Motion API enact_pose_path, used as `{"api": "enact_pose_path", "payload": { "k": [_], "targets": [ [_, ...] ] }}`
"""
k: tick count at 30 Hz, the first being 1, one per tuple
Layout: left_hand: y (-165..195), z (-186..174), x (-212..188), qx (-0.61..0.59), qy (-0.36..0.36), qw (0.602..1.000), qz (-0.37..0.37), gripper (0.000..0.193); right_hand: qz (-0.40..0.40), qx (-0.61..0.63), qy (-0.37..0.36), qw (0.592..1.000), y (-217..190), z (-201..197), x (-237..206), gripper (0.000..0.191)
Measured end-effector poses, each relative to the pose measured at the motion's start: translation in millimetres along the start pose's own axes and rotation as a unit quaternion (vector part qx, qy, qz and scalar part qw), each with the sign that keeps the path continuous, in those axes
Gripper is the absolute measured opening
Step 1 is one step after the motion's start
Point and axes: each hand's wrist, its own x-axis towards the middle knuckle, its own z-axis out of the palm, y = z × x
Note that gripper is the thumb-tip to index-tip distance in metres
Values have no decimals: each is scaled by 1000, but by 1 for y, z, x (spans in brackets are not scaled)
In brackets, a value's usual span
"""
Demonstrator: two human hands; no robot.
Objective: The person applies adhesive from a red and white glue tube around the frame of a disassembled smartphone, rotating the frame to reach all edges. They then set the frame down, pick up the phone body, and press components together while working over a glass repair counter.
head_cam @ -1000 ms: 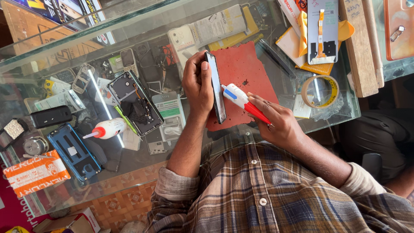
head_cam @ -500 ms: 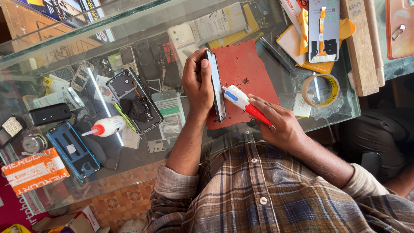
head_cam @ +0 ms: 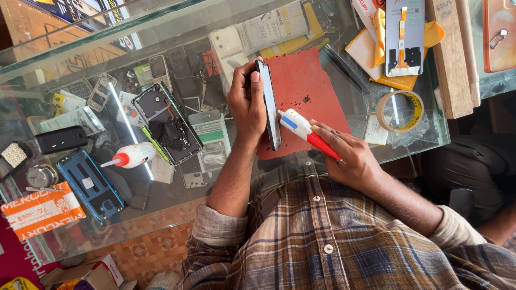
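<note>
My left hand grips a dark phone held on its edge above a red mat on the glass counter. My right hand holds a white and red tube-shaped applicator, its white tip touching the phone's lower right edge. An opened phone body with exposed parts lies to the left of my left forearm. A small white glue bottle with a red nozzle lies beside it.
A blue phone back cover, a black rectangular block and an orange box lie at the left. A tape roll, a wooden block and a phone screen on yellow paper sit at the right. Several items show under the glass.
The applicator tip has slid slightly down along the phone's edge. Both hands otherwise stay in place.
</note>
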Motion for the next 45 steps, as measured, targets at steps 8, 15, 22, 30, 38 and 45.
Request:
{"api": "enact_pose_path", "payload": {
  "k": [8, 15, 22, 30, 38, 45],
  "targets": [
    [0, 0, 0, 0, 2, 1000, 10, 32, 0, -4, 2, 1000, -2, 0, -2, 53],
    [-2, 0, -1, -33, 1, 999, 3, 31, 2, -7, -6, 1000, -2, 0, -6, 55],
    [-4, 1, -1, -21, 2, 1000, 8, 31, -2, -7, -10, 1000, -2, -1, -8, 54],
    [-6, 0, -1, -28, -2, 1000, 11, 31, -3, -9, -25, 1000, -1, -2, -12, 57],
    [-5, 0, -1, -30, -1, 1000, 8, 31, -11, -17, -30, 999, -1, -4, -16, 62],
    [-5, 0, -1, -35, -2, 999, 5, 31, -4, -18, -37, 999, -1, -4, -19, 59]
  ]
}}
